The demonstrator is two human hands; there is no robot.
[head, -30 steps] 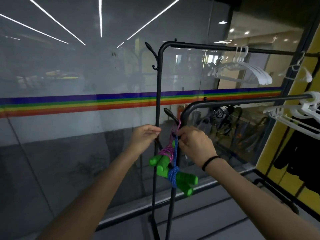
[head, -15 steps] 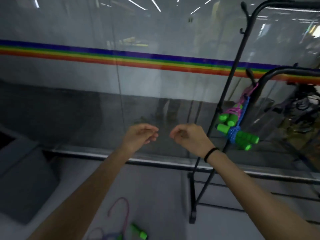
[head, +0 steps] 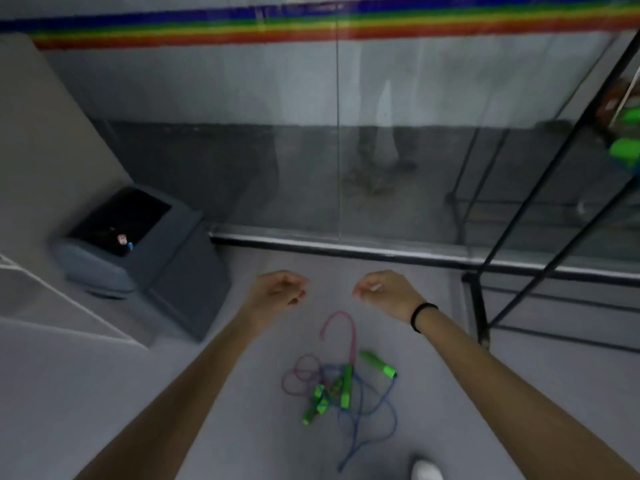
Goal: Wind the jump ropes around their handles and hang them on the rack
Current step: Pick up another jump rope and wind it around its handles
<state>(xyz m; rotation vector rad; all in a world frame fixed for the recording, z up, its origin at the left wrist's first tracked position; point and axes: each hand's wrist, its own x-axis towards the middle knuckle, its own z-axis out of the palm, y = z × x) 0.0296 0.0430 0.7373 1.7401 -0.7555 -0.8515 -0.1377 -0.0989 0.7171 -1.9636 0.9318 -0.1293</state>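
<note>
Two loose jump ropes lie tangled on the grey floor below my hands: a pink rope point(head: 352, 336) and a blue rope point(head: 358, 419), with several green handles point(head: 346, 386) among them. My left hand point(head: 277, 292) and my right hand point(head: 382, 292) hover side by side above the pile, fingers loosely curled, holding nothing. The black rack point(head: 479, 303) stands at the right. Wound ropes with green handles point(head: 625, 152) hang on it at the right edge, blurred.
A grey bin point(head: 149, 247) with a dark opening stands at the left against a pale wall. A glass wall with a rainbow stripe point(head: 311, 24) runs across ahead, its metal rail point(head: 346, 245) on the floor. A white shoe tip point(head: 426, 471) shows at the bottom.
Both hands left the ropes hung on the rack and dropped down. My view swung left and down from the rack to the loose ropes on the floor.
</note>
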